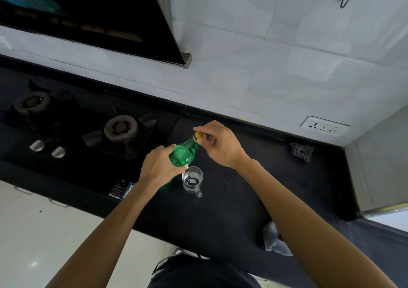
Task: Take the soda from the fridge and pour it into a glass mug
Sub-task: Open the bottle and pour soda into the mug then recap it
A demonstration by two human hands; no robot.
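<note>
Green soda bottle out of fridge, held tilted over black counter, neck pointing up and away. Body wrapped in curled fingers of left hand. Contact between base and counter: cannot tell. Yellow cap on, pinched between thumb and fingertips of right hand. Glass mug upright on counter just beside bottle, handle toward camera. Gas hob to the left. Dark scrubber near wall socket. Grey cloth at counter edge, partly behind right forearm.
</note>
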